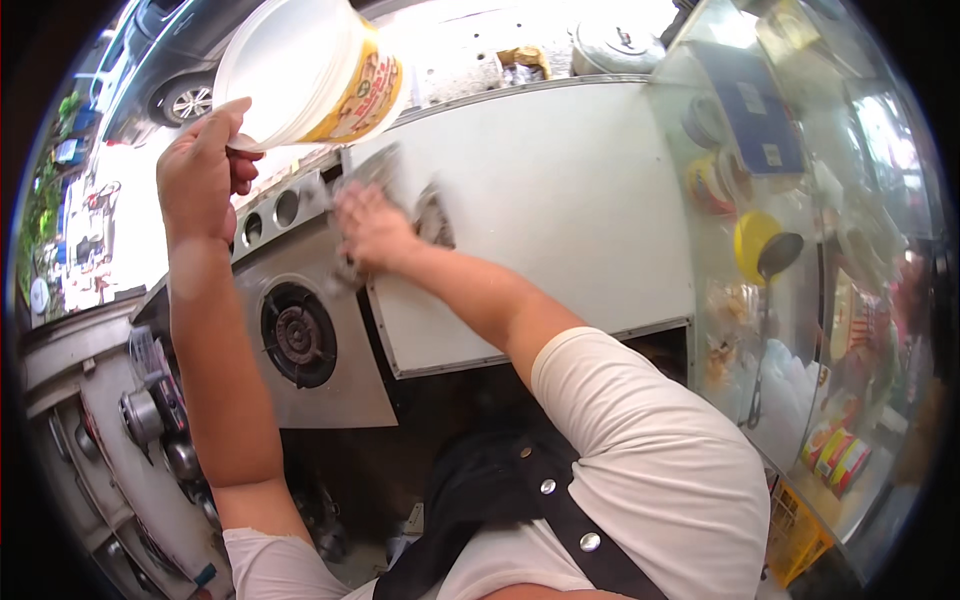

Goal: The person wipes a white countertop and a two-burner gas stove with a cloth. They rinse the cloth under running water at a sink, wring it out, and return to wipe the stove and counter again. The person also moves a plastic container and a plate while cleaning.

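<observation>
My left hand [206, 165], raised at the upper left, pinches the rim of a white plastic tub [337, 82] with a yellow printed band, tilted with its mouth toward the left. Lower and to the right, my right hand [371, 225] lies over a blurred grey cloth [345, 274] where the stove meets the white tabletop [555, 210]. Motion blur hides the edges of the cloth and how the fingers lie on it. A second blurred greyish patch shows just right of that hand. The steel gas stove [337, 375] has a round black burner [300, 334] below my hands.
A lidded metal pot [616, 46] stands beyond the tabletop's far edge. At the right is a glass case [675, 247] with a ladle [780, 255], a yellow lid and packages around it. Pots [141, 416] are at the lower left. A parked car [169, 56] is outside.
</observation>
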`<state>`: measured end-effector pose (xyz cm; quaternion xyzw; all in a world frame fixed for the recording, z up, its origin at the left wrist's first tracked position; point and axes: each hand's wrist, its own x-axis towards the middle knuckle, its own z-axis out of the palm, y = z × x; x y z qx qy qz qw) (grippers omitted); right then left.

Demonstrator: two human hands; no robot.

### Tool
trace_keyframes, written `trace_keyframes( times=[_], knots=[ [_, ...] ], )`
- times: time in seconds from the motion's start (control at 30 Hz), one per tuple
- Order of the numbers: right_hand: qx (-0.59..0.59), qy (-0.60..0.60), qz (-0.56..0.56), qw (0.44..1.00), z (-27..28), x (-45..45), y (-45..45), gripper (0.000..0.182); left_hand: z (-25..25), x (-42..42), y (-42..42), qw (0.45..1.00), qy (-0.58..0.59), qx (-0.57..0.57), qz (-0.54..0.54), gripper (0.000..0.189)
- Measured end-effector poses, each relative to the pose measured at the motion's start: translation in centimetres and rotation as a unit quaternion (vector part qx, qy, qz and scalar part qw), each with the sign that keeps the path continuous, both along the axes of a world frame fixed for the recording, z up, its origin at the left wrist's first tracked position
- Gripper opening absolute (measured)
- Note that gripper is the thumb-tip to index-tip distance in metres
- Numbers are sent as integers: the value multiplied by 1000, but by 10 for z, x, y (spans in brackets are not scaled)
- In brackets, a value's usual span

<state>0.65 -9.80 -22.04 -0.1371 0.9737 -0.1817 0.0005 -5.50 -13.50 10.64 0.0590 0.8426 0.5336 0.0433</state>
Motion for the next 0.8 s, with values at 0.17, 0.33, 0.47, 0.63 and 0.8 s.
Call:
trace_keyframes(
  times=[0.17,0.33,0.47,0.63,0.8],
  knots=[
    [53,116,170,977,-7,28,86,49,-7,8,28,999,-22,11,-42,30],
    [111,9,-322,940,-8,19,341,70,-21,23,72,995,-36,6,-89,32],
    [75,83,-441,890,-44,83,425,74,-47,24,87,992,-53,-9,-115,29],
    [95,154,-492,852,-41,190,342,79,-72,24,112,989,-63,-5,-131,29],
    [3,-16,-397,918,19,225,130,96,-91,47,163,981,-91,-18,-171,27]
  ],
)
